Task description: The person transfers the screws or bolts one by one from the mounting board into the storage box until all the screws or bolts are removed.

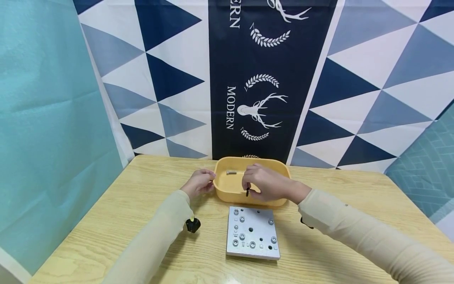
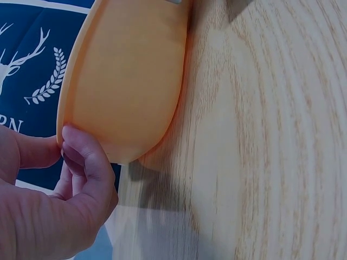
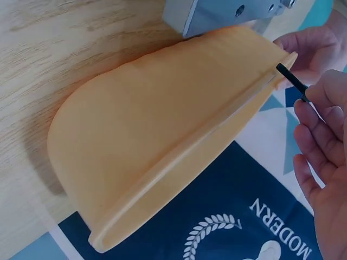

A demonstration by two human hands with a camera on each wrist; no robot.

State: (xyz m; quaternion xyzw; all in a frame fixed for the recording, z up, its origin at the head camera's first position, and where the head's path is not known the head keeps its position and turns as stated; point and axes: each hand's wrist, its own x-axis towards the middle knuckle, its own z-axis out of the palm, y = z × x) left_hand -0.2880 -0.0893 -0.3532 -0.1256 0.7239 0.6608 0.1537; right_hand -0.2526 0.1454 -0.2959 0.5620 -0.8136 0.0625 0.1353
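With thumb and fingers, my left hand (image 1: 200, 182) pinches the left rim of a yellow-orange plastic bin (image 1: 232, 196). In the left wrist view, the thumb and fingertips meet on the bin's edge (image 2: 63, 103). My right hand (image 1: 264, 182) is above the front side of the bin, pinching a black threaded screw (image 3: 291, 81) between thumb and fingertips. The screw's shank points down in the head view. Inside the bin lies a silver bolt (image 1: 231, 172); the right hand hides part of the bin's floor.
In front of the bin lies a silver metal plate (image 1: 259, 227) with holes and several socket-head screws. A small black object (image 1: 193, 225) shows by the left forearm. A patterned cloth (image 1: 177, 98) hangs behind the wooden table (image 1: 159, 173).
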